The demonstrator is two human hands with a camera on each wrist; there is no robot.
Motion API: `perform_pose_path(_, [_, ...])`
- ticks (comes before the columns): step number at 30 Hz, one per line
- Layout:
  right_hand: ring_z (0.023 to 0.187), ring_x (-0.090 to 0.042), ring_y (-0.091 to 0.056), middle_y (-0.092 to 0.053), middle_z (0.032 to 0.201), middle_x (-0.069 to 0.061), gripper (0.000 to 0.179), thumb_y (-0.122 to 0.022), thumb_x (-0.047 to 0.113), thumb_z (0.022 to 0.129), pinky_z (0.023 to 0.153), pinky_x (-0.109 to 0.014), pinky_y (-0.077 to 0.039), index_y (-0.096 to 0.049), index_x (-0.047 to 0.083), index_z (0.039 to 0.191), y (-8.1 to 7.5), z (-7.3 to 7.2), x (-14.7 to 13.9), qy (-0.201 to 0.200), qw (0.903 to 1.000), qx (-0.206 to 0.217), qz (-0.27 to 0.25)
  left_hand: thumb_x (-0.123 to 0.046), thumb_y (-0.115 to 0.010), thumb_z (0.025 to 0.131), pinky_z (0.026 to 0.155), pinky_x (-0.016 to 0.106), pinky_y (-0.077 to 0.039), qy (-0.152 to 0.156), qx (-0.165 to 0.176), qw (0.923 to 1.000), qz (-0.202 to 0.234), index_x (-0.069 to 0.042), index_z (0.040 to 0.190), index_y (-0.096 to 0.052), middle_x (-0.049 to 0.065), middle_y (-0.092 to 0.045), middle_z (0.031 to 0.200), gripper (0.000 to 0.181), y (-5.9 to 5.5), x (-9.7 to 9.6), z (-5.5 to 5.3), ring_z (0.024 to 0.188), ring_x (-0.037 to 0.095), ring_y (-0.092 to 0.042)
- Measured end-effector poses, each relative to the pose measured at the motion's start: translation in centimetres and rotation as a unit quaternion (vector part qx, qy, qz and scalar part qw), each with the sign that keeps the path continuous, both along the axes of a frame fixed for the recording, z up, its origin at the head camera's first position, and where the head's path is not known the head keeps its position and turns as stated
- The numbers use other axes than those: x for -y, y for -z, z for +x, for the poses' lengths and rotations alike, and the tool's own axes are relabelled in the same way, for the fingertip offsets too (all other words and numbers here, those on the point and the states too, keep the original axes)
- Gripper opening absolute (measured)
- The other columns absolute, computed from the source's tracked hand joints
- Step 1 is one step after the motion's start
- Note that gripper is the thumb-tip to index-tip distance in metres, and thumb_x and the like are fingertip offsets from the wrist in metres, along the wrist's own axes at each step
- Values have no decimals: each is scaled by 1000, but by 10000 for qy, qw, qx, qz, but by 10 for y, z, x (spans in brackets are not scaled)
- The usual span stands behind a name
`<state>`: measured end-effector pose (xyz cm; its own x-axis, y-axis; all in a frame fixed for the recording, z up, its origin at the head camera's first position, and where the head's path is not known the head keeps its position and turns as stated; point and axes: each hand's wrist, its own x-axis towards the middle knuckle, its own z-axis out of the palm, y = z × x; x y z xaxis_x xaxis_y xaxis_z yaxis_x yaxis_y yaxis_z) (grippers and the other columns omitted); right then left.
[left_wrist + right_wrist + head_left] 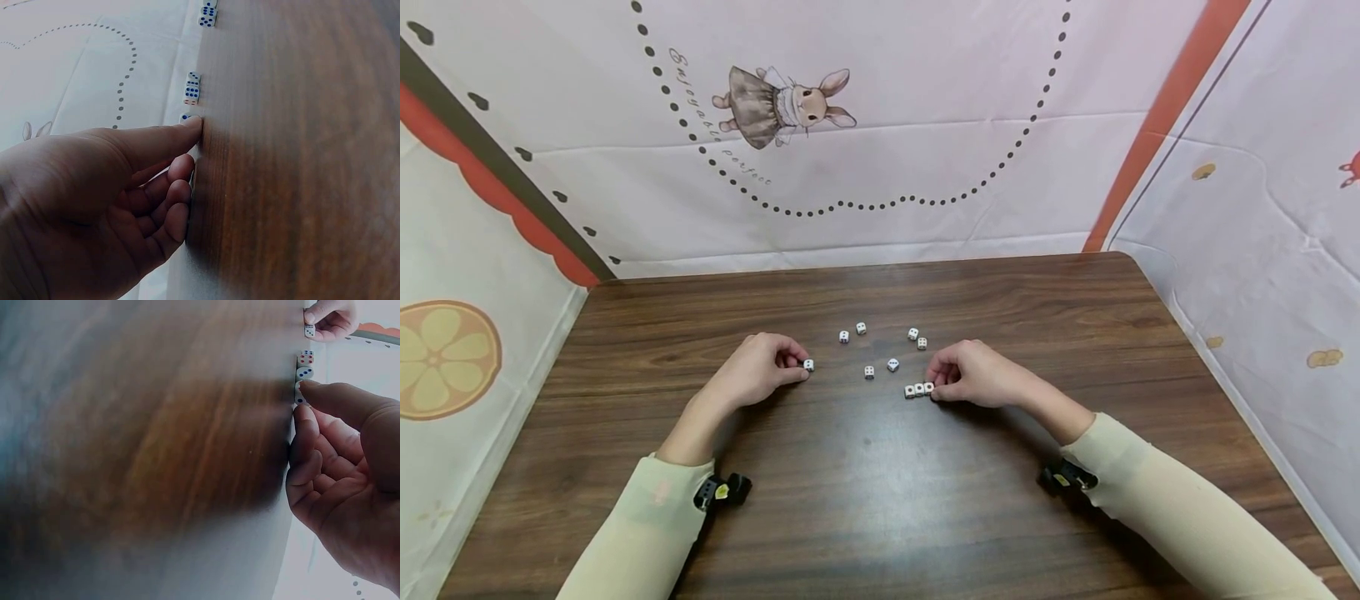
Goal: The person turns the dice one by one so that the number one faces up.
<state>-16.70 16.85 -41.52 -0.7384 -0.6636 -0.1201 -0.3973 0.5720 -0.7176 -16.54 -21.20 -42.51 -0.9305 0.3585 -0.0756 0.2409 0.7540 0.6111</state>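
Observation:
On the left side of the dice, my left hand (765,367) pinches a white die (808,365) between thumb and fingers, low at the tabletop. In the left wrist view the thumb covers most of that die (185,117). My right hand (977,374) grips the right-end die (929,388) of a short row of three, its thumb and forefinger at the die's side. The other two dice of the row (914,390) sit side by side against it. The right wrist view shows blue pips on the held die (299,397).
Between the hands lie two single dice, one die (869,372) and a turned die (892,364). Farther back are a left pair of dice (844,337) and a right pair of dice (913,333). Beyond the brown wooden table (880,500) hangs a printed white cloth (925,67).

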Motion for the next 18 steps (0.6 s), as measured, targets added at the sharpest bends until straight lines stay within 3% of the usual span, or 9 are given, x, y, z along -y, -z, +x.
perform_pose_path(18, [73,-9,-62,-68,78,8,8,-83,11,90,67,-26,-50,-77,13,96,0,2,0,-24,10000,20,-21,-15,-85,91,74,33,-48,19,-28,10000,27,-12,98,-78,-5,-67,83,10,1,1,0,78,15,-60])
